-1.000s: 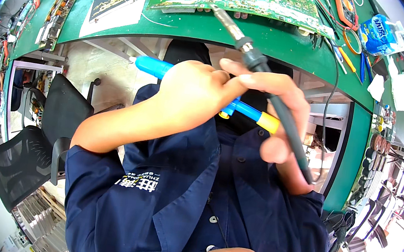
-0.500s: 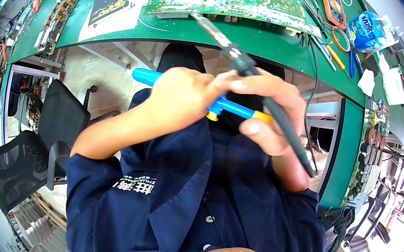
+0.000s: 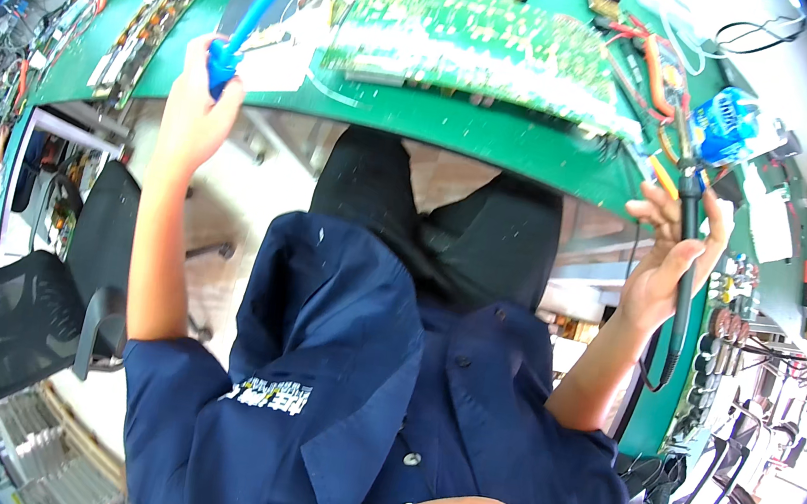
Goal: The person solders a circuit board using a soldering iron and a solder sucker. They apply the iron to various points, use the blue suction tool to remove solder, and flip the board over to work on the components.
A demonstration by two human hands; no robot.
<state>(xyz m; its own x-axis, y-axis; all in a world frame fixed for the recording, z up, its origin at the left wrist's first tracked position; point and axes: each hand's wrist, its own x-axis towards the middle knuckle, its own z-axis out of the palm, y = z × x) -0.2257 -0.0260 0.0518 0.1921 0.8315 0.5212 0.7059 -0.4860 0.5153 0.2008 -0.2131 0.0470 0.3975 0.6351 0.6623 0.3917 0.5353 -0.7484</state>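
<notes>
My left hand (image 3: 196, 124) is closed around a blue desoldering pump (image 3: 257, 20), held over the bench's near left edge with its tube slanting away from me. To the right, my right hand (image 3: 661, 269) grips a soldering iron (image 3: 684, 297) by its dark handle, tip pointing away, some fingers spread beside it. Between the two hands a large green circuit board (image 3: 469, 44) lies on the green bench (image 3: 556, 160), touched by neither. Motion smears the board and the pump.
A narrow board with components (image 3: 153, 35) lies at the left. Farther right are an orange-and-dark multimeter (image 3: 659, 77), a blue packet (image 3: 726, 125) and a white bottle (image 3: 769, 216). Office chairs (image 3: 22, 326) stand at my left. The iron's cable (image 3: 652, 381) hangs below its handle.
My hands have moved apart from in front of my chest. The left carried the desoldering pump forward and left; the right took the soldering iron to the right, turning it more upright.
</notes>
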